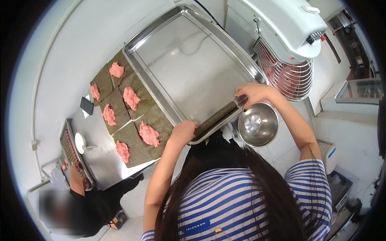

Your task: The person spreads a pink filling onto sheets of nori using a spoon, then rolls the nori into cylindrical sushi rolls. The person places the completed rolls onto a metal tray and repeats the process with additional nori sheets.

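Note:
A long, dark green seaweed roll (217, 117) lies along the near inner edge of a large shallow metal tray (181, 56). My left hand (184, 131) is closed at the roll's left end, its fingertips partly hidden. At the right end, my right hand (254, 94) curls its fingers around the roll, near the tray's right corner. Left of the tray, dark seaweed sheets (156, 113) are spread out, several bearing mounds of pink meat paste (149, 134).
A round steel bowl (258, 124) is beside my right forearm. Beyond it stands a white mixer (285, 28) with a wire guard (295, 80) over pink meat. At far left, a co-worker's hand (76, 176) is at a narrow tray (66, 136), near a white bowl (80, 143).

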`<action>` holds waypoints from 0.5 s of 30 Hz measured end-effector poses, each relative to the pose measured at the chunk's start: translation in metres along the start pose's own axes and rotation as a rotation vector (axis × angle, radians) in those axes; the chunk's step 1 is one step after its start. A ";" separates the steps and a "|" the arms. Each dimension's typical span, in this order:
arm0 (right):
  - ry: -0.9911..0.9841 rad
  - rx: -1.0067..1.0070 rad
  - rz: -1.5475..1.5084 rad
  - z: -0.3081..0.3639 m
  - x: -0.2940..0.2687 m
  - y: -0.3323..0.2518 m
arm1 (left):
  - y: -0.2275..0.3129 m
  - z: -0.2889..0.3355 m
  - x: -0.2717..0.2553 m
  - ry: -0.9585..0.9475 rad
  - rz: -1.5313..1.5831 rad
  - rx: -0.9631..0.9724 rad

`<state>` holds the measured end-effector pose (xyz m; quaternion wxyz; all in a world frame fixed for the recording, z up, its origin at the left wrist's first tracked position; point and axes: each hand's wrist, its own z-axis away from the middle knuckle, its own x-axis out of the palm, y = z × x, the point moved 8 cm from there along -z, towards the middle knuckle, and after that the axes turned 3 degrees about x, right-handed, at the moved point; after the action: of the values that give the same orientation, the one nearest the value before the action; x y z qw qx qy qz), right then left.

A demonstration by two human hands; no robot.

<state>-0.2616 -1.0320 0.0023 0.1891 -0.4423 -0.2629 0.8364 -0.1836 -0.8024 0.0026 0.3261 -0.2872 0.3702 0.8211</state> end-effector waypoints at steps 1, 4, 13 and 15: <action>0.085 -0.016 -0.002 0.005 -0.009 0.004 | -0.001 0.001 0.001 -0.001 0.004 -0.003; 0.202 -0.068 -0.097 0.007 -0.024 0.003 | -0.007 0.004 -0.003 0.068 -0.031 0.021; 0.136 -0.244 -0.090 -0.022 0.013 -0.083 | 0.010 0.024 -0.019 0.194 0.059 -0.017; 0.102 -0.291 -0.041 -0.033 0.032 -0.098 | 0.016 0.026 -0.009 0.183 0.025 -0.011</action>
<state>-0.2425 -0.9276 0.0256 0.1531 -0.5014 -0.3805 0.7618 -0.1957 -0.7930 0.0302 0.2790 -0.3579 0.3973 0.7976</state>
